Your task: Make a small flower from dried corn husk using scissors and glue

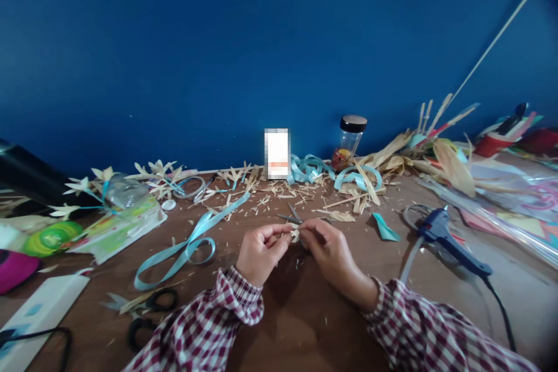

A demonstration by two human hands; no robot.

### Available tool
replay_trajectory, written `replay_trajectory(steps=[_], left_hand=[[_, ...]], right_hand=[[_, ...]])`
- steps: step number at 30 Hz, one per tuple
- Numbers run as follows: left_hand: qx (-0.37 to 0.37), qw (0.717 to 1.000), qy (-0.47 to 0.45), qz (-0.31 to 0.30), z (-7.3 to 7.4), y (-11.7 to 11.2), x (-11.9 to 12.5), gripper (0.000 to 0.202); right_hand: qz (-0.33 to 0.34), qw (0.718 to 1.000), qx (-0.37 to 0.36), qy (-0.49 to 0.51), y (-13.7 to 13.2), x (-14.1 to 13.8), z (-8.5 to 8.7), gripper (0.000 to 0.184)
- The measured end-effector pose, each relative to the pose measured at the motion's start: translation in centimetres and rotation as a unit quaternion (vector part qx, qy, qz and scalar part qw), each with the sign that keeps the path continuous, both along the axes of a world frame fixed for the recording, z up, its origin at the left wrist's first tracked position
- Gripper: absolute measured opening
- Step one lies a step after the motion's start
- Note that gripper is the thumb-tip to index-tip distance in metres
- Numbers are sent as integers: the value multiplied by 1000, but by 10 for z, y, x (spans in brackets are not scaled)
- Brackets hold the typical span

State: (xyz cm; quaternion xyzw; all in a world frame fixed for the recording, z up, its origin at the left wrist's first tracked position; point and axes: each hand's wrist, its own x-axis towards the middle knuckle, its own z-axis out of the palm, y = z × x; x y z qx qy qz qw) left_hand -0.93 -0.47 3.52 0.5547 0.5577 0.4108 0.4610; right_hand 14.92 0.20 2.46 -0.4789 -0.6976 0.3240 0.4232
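Observation:
My left hand [261, 251] is closed in a pinch on a small pale straw piece [295, 235] held just above the brown table [296, 314]. My right hand [331, 256] is closed round small scissors [293, 216], whose open blades point away from me and meet the straw piece. The two hands touch at the fingertips near the table's middle. Both sleeves are red-and-white check.
Straw scraps and light blue ribbon [187, 247] litter the table. Black-handled scissors [150, 308] lie at front left, a blue glue gun [449, 241] at right, a jar [349, 142] and straw flowers [157, 177] by the blue wall, dried husks [405, 157] at back right.

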Motion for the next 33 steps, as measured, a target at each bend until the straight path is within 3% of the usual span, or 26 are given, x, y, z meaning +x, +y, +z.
replay_trajectory(steps=[4, 11, 18, 23, 33], left_hand=[[41, 998, 49, -18, -6, 1, -3, 24], [83, 990, 111, 10, -8, 0, -2, 23], [64, 993, 94, 21, -6, 0, -3, 25], [77, 996, 54, -7, -4, 2, -4, 25], [53, 998, 30, 7, -12, 5, -5, 20]], right_hand=[[1, 1000, 28, -6, -1, 0, -1, 13], [0, 999, 25, -24, -2, 1, -1, 13], [-16, 1000, -12, -13, 0, 2, 0, 14], [-16, 999, -44, 27, 4, 3, -2, 14], [-19, 997, -59, 38, 3, 1, -5, 13]])
